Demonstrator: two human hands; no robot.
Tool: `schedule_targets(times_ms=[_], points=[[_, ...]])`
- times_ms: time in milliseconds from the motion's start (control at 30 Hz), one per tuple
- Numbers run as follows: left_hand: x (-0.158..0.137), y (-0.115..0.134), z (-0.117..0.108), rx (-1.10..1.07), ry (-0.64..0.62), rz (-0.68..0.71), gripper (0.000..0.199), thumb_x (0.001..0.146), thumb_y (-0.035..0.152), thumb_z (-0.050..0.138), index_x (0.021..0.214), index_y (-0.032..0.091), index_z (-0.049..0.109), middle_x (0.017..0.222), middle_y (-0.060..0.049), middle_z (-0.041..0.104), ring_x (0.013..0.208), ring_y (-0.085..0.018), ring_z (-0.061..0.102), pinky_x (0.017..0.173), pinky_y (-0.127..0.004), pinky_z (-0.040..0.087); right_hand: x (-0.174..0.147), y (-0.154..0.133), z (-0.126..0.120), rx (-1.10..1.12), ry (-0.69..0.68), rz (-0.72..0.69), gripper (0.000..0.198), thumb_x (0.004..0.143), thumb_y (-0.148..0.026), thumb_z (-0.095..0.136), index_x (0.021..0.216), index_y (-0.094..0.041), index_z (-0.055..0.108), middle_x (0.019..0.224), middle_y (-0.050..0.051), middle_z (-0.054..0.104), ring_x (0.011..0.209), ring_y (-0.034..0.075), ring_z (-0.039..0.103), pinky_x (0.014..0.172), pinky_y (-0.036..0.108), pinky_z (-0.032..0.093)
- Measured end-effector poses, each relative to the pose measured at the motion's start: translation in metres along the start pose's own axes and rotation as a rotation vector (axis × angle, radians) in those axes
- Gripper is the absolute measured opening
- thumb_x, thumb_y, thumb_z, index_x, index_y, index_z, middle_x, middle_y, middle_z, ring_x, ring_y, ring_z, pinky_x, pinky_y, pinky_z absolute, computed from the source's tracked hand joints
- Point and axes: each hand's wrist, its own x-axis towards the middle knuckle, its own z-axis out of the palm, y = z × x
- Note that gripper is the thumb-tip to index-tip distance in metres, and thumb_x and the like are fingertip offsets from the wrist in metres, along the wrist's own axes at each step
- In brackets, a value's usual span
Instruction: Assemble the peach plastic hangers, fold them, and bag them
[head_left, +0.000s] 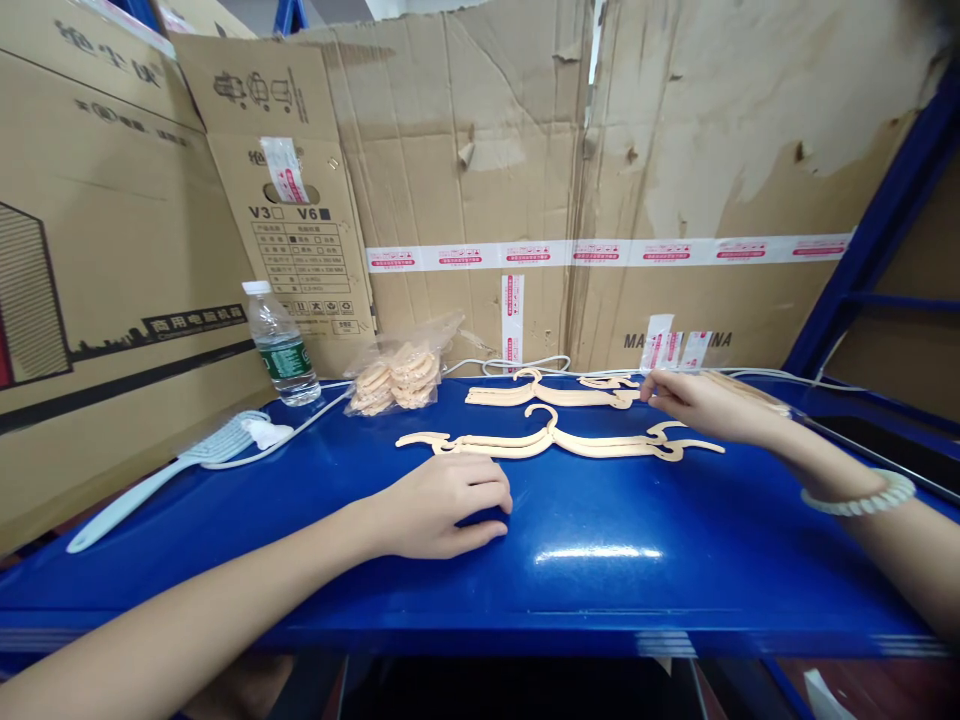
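A cream folding clothes hanger [551, 440] lies flat in the middle of the blue table, both its end arms swung outward. Just in front of its left half, my left hand [450, 505] rests on the table, fingers loosely bent, thumb apart, holding nothing. Behind lies a second cream clothes hanger [517, 396], its left end folded in. My right hand [690, 402] has its bent fingers closed at this back hanger's right end; the fingers partly hide the grip. Further back are more cream hanger pieces [607, 381], and others [750, 392] lie partly behind my right hand.
At the left stand a water bottle [283, 350] and a clear bag of cream hangers [397, 380]. A pale blue hairbrush [180, 470] lies near the left edge. A white cable [322, 412] runs along the back. A black phone-like slab [892, 450] lies right. Cardboard [465, 190] walls the back.
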Motion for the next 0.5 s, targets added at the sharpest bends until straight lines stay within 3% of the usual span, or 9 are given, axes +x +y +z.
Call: schedule_targets(times_ms=[233, 367, 500], points=[[-0.002, -0.003, 0.0, 0.056, -0.01, -0.02, 0.011, 0.09, 0.024, 0.05, 0.094, 0.019, 0.059, 0.094, -0.006, 0.064, 0.087, -0.017, 0.059, 0.078, -0.029, 0.045, 0.004, 0.007, -0.003, -0.078, -0.057, 0.047, 0.023, 0.079, -0.019, 0.039, 0.086, -0.019, 0.061, 0.084, 0.008, 0.068, 0.076, 0.022, 0.06, 0.066, 0.03, 0.042], [-0.001, -0.002, 0.0, 0.057, 0.0, -0.01, 0.012, 0.09, 0.024, 0.049, 0.094, 0.019, 0.059, 0.094, -0.006, 0.064, 0.087, -0.017, 0.059, 0.077, -0.029, 0.046, 0.005, 0.011, 0.002, -0.086, -0.13, 0.052, 0.03, 0.079, -0.012, 0.036, 0.094, -0.017, 0.062, 0.095, 0.011, 0.067, 0.087, 0.024, 0.061, 0.073, 0.032, 0.045], [-0.001, -0.001, 0.0, 0.07, 0.0, -0.004, 0.012, 0.09, 0.022, 0.048, 0.094, 0.019, 0.059, 0.093, -0.006, 0.064, 0.086, -0.017, 0.059, 0.077, -0.029, 0.045, 0.006, 0.015, 0.01, -0.106, -0.088, -0.004, 0.032, 0.076, -0.009, 0.037, 0.092, -0.018, 0.062, 0.092, 0.011, 0.063, 0.087, 0.022, 0.06, 0.077, 0.031, 0.045]])
